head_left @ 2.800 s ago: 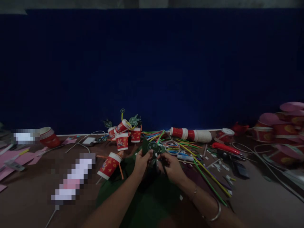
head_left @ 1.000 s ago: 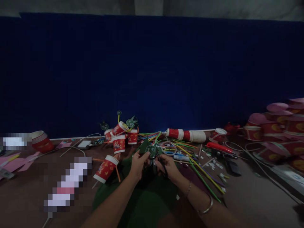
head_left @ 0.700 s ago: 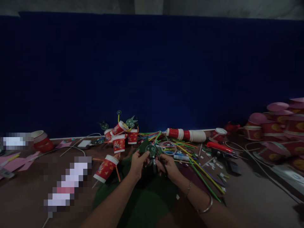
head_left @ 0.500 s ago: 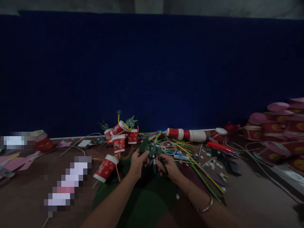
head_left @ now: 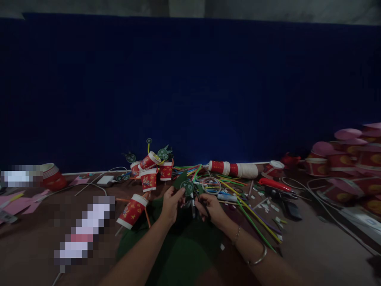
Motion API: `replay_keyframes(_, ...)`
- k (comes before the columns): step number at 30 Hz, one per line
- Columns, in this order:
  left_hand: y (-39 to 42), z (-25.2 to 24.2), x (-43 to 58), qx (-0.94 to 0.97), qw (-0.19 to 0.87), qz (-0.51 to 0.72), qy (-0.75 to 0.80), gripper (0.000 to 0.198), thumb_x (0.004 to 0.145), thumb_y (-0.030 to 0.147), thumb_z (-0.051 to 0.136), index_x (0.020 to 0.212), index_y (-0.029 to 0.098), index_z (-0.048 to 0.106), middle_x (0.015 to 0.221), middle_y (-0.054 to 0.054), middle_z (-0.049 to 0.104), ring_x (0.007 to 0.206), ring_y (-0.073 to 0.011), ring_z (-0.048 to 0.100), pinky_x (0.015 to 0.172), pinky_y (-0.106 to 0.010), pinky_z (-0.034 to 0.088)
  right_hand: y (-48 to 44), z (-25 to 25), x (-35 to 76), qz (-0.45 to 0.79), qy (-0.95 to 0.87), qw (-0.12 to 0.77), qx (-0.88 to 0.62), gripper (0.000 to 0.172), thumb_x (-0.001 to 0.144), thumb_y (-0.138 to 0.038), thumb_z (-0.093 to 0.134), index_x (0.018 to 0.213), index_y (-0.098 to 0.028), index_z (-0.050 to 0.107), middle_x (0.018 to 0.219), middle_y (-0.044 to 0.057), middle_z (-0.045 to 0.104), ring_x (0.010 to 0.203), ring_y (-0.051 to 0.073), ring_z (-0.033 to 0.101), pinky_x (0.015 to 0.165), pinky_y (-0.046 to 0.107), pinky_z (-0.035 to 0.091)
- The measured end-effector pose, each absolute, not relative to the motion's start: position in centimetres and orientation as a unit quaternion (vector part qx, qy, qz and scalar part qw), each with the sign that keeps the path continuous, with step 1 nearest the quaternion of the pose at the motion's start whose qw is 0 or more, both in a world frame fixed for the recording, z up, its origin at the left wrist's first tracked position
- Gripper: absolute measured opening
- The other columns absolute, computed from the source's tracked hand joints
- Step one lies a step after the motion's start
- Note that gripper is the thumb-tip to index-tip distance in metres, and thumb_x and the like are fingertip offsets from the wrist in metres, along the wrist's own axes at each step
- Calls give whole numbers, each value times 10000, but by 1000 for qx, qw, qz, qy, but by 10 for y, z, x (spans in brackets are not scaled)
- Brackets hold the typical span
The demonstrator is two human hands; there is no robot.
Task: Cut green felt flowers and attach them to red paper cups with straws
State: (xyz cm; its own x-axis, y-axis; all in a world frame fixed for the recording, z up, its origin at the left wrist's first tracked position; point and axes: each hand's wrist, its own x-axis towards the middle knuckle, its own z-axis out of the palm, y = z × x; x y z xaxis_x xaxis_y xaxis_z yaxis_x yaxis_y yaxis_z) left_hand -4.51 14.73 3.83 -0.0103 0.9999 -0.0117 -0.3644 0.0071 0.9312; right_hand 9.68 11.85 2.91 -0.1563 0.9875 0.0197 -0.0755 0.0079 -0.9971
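A flat, dark blue panel (head_left: 190,87) fills most of the view behind a brown table (head_left: 321,254). Under the forearms spreads a dark green surface (head_left: 184,254) whose material is hard to tell. At the far right stand stacked red patterned paper cups (head_left: 330,165) bearing pink discs, in the same places as half a second ago.

The person's left hand (head_left: 172,204) pinches the lower left part of a dark green sheet with a pale round drawing (head_left: 187,187) between thumb and fingers. The sheet is held off the table at the centre, between both hands. Against half a second ago, its pointed upper tip leans farther left, and the left hand sits slightly farther left. The right hand (head_left: 212,207) has its fingers curled around dark scissors (head_left: 197,194), their blades just beside the drawing's right edge; the dim light hides how far the blades part.

Behind lies a row of nested red and white paper cups (head_left: 235,169). A single red paper cup (head_left: 133,211) tilts left of the left hand. Thin coloured straws (head_left: 256,225) fan out to the right, with small white paper scraps (head_left: 274,208) scattered beside them.
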Motion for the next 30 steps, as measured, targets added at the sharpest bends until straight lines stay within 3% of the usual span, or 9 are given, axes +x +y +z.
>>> replay_keyframes(5, 148, 37, -46, 385, 585, 591, 400, 288, 590, 301, 726, 637, 167, 475, 432, 75, 485, 363, -52, 409, 348, -154, 294, 120, 28, 97, 552, -516, 477, -449, 323, 574, -403, 723, 653, -154, 534, 391, -88, 456, 277, 42, 375, 266, 146, 321)
replay_keyframes(8, 148, 36, -46, 412, 585, 571, 402, 257, 620, 313, 710, 677, 161, 511, 422, 71, 481, 350, -53, 394, 339, -157, 281, 121, 23, 100, 534, -505, 512, -444, 316, 637, -429, 685, 698, -156, 540, 426, -68, 490, 310, 62, 439, 277, 145, 312)
replay_keyframes(13, 143, 31, -43, 468, 629, 490, 381, 326, 601, 293, 736, 845, 138, 583, 610, 21, 601, 435, -69, 492, 410, -177, 371, 123, 19, 103, 503, -486, 567, -435, 309, 705, -449, 631, 714, -163, 514, 449, -59, 502, 337, 68, 466, 279, 135, 263)
replay_keyframes(18, 139, 24, -35, 487, 644, 437, 396, 324, 632, 377, 711, 796, 158, 538, 579, 38, 577, 378, -61, 461, 341, -164, 293, 123, 19, 100, 496, -444, 591, -456, 345, 680, -473, 643, 675, -170, 479, 436, -68, 485, 316, 61, 438, 272, 134, 247)
replay_keyframes(22, 138, 29, -33, 439, 632, 482, 419, 327, 615, 399, 712, 706, 172, 495, 484, 73, 518, 347, -49, 429, 332, -148, 271, 122, 19, 99, 519, -465, 572, -433, 340, 656, -459, 675, 701, -168, 504, 454, -59, 513, 342, 78, 474, 284, 141, 271)
replay_keyframes(30, 143, 40, -41, 372, 606, 580, 397, 340, 588, 357, 730, 690, 179, 459, 516, 61, 557, 368, -46, 440, 322, -130, 258, 120, 15, 96, 542, -545, 500, -398, 334, 690, -459, 643, 748, -155, 515, 494, -40, 542, 398, 86, 515, 327, 149, 332)
